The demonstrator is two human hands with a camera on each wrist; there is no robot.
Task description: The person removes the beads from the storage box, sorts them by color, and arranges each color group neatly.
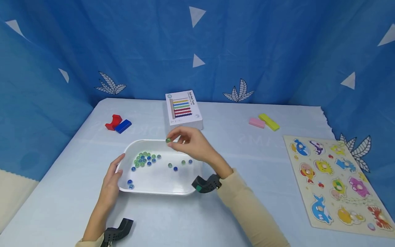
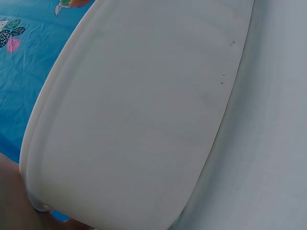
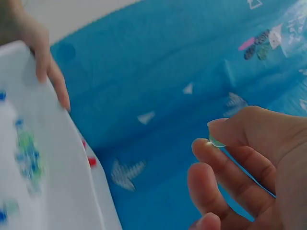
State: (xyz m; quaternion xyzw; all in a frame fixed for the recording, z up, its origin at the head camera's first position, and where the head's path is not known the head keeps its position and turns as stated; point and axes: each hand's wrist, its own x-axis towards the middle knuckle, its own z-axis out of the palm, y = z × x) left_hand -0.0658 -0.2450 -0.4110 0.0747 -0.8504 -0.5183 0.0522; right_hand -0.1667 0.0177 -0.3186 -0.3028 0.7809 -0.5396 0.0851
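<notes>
My right hand pinches a green glass marble between thumb and fingertips, above the far rim of a white plastic tray. In the right wrist view the same marble shows partly behind the thumb. My left hand grips the tray's left end, its thumb over the rim and its fingers along the outside. Green and blue marbles lie in the tray, most of them clustered in its left half. The outer wall of the tray fills much of the left wrist view.
Behind the tray stands a white box with a bead-rack picture. A red arch block and a blue block lie at the back left. Pink and yellow blocks and a sea-animal puzzle board are on the right.
</notes>
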